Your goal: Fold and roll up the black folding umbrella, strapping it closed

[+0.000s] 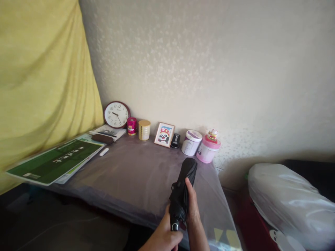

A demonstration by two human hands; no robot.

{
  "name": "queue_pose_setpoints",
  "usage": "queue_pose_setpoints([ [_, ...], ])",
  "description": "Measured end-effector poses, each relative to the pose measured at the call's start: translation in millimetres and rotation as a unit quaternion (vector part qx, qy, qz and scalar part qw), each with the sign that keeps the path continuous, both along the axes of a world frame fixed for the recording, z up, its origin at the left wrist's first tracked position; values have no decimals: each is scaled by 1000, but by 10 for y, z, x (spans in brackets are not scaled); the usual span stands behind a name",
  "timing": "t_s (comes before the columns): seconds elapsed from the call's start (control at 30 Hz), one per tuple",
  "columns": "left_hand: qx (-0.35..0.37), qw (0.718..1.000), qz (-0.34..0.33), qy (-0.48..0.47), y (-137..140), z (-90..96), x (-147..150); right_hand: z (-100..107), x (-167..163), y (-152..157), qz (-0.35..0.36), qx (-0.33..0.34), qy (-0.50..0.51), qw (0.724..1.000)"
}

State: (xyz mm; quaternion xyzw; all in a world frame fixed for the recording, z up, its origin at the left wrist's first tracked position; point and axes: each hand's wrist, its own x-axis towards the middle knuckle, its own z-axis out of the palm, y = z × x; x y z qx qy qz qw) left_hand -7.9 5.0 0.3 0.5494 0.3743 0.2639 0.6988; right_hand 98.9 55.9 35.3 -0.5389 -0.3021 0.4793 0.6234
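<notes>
- The left hand comes in from below and is closed around the handle of a black umbrella, knuckles low, forearm slanting up from the bottom border of the view.
- The right hand is higher, pressed along the umbrella's right side; its thumb lies straight along the folded cloth, pointing up toward the far end, and it holds the umbrella loosely curled rather than in a fist.
- The umbrella is furled and tilted, handle toward the person, far end leaning slightly right. It is held in front of the right part of the table, between the near edge and the tubs by the far right corner.
- Most of the right hand's fingers are behind the umbrella, so how far they wrap cannot be told. Some of the left hand's fingers are hidden too.
- Both forearms are cut off at the bottom, as is the table's near right corner.
- The umbrella covers part of the tabletop and near edge; its dark folds run together.
- Along the far edge, the black object beside the picture is too small to identify.
- The floor below the near edge is too dark to read.
- Right of the table, a pale bag runs out of view.
</notes>
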Motion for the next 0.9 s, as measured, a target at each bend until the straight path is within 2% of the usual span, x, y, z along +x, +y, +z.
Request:
queue_pose_setpoints([
  [0.07, 92, 990, 58, 91, -13, -96, 37, 4, 0, 0, -3, -17, 6, 1000],
  [0.13, 168, 957, 100, 214, -25, -172, 54, -3, -7, 0, -38, -21, -1, 999],
  [0.2, 202, 932, 110, 280, -33, -176, 45, -13, -15, -2, -61, -24, 1, 998],
  [0.23, 202, 935, 107, 271, -34, -145, 33, -18, -16, -3, -64, -26, 10, 998],
  [0.3, 164, 966, 90, 179, -32, -37, 3, -34, -7, -1, -53, -37, 36, 997],
  [0.37, 58, 995, 49, 64, -27, 77, -19, -60, 13, 7, -24, -46, 60, 997],
  [0.4, 11, 1000, 22, 19, -25, 114, -23, -78, 25, 13, -10, -50, 64, 997],
  [0.47, -22, 1000, 16, 13, -24, 121, -13, -121, 44, 27, -1, -50, 42, 998],
  [0.53, 40, 996, 40, 73, -26, 43, 8, -168, 54, 45, -18, -38, -5, 999],
  [0.57, 100, 986, 62, 117, -28, -12, 17, -190, 55, 54, -29, -31, -29, 999],
  [0.63, 202, 950, 89, 219, -31, -113, 23, -228, 53, 70, -45, -18, -60, 997],
  [0.7, 243, 924, 90, 280, -26, -156, 7, -252, 52, 78, -56, -20, -64, 996],
  [0.73, 244, 926, 89, 273, -19, -146, -9, -258, 53, 77, -60, -24, -56, 996],
  [0.8, 204, 959, 84, 177, -1, -71, -51, -260, 62, 69, -50, -34, -19, 998],
  [0.87, 93, 994, 50, 31, 14, 43, -90, -250, 74, 55, -14, -45, 24, 999],
  [0.9, 27, 999, 18, -28, 18, 96, -103, -242, 80, 48, 6, -46, 38, 998],
])
